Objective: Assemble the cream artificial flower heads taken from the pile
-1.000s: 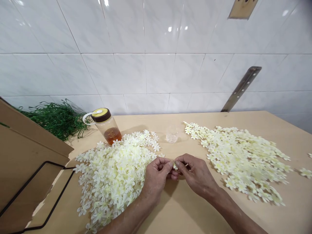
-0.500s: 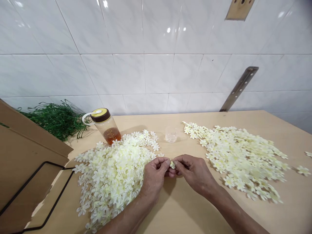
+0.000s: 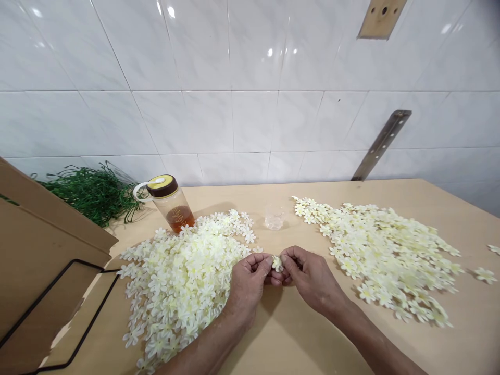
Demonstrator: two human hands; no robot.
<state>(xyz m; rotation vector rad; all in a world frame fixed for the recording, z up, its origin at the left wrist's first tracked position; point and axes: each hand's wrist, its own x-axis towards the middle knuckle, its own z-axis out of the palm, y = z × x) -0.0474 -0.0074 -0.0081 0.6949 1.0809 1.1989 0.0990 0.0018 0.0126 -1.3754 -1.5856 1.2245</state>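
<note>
Between my two hands, over the middle of the table, is one small cream artificial flower [image 3: 277, 264]. My left hand [image 3: 250, 276] pinches its left side between thumb and forefinger. Closed on the flower's right side are the thumb and forefinger of my right hand [image 3: 308, 273]. The curled lower fingers of both hands nearly meet beneath it. A thick heap of white-cream flowers [image 3: 187, 281] lies right beside my left hand. Off to the right of my right hand spreads a flatter pile of similar yellowish flowers [image 3: 390, 255].
Behind my hands stands a small clear plastic cup [image 3: 274, 217]. A bottle of amber liquid [image 3: 172, 205] rises behind the left heap. Green artificial stems [image 3: 94, 192] lie at the back left, near a cardboard box [image 3: 50, 260] and a black wire frame [image 3: 89, 317]. White tiles [image 3: 253, 120] back the table [image 3: 312, 344].
More of the flower shows between my fingertips now, and my right hand has shifted very slightly. The piles and the bottle stay put; the view has tilted a little.
</note>
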